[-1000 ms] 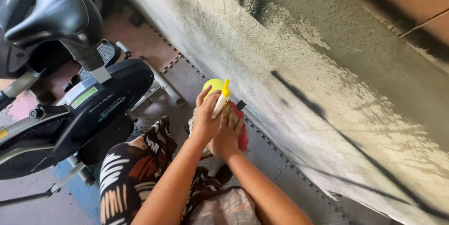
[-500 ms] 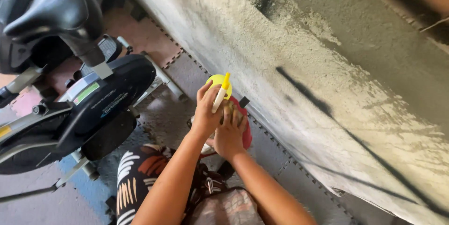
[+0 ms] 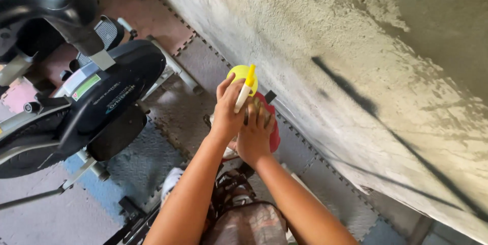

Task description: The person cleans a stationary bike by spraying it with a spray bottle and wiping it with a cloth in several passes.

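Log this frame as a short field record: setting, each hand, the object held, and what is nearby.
setting: rough grey wall beside a floor of interlocking mats
left hand: left hand grips the yellow top of the spray bottle, fingers around the trigger
right hand: right hand wraps the bottle's body from the side
object held: spray bottle, yellow head, red part showing behind the right hand
nearby: black exercise bike to the left, its saddle at upper left

one spray bottle (image 3: 244,79), one exercise bike (image 3: 96,97), two hands (image 3: 229,112)
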